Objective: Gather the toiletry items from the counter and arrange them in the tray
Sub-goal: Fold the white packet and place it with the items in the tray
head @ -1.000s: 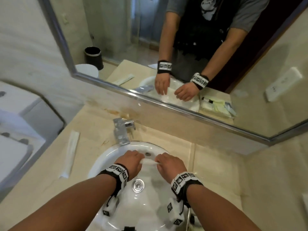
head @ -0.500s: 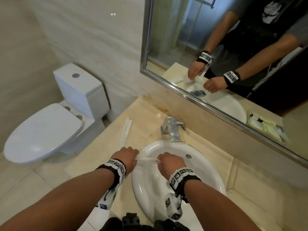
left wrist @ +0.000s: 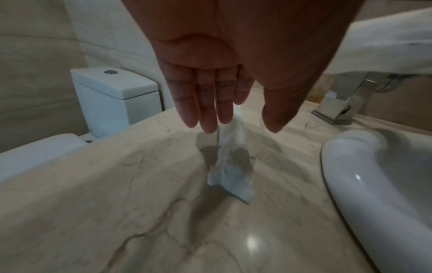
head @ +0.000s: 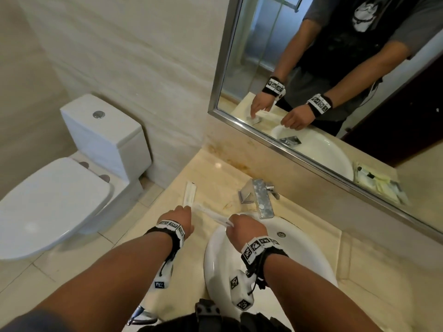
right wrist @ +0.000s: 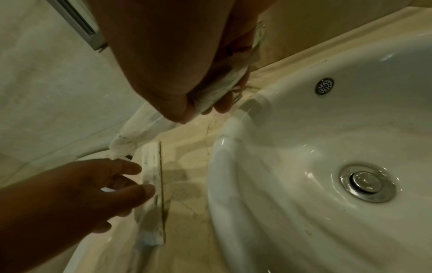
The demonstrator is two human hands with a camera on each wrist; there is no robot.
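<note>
My right hand [head: 236,224] grips one end of a long clear-wrapped toiletry packet [head: 211,214] above the sink's left rim; in the right wrist view the packet [right wrist: 217,92] is bunched in my curled fingers. A second white packet [head: 189,194] lies flat on the beige counter [head: 215,168], left of the sink. My left hand [head: 182,212] reaches over it and holds nothing. In the left wrist view its fingers [left wrist: 205,110] are straight just above that packet [left wrist: 230,162]; whether they touch it I cannot tell. The tray [head: 359,166] with yellowish sachets shows only in the mirror.
A white sink [head: 215,255] with a chrome tap [head: 260,197] sits right of the packets. The mirror [head: 335,92] runs along the back wall. A white toilet [head: 60,192] stands below the counter's left edge.
My left hand let go of the packet both hands were holding and moved left over the packet lying on the counter. My right hand kept its packet. My head turned left.
</note>
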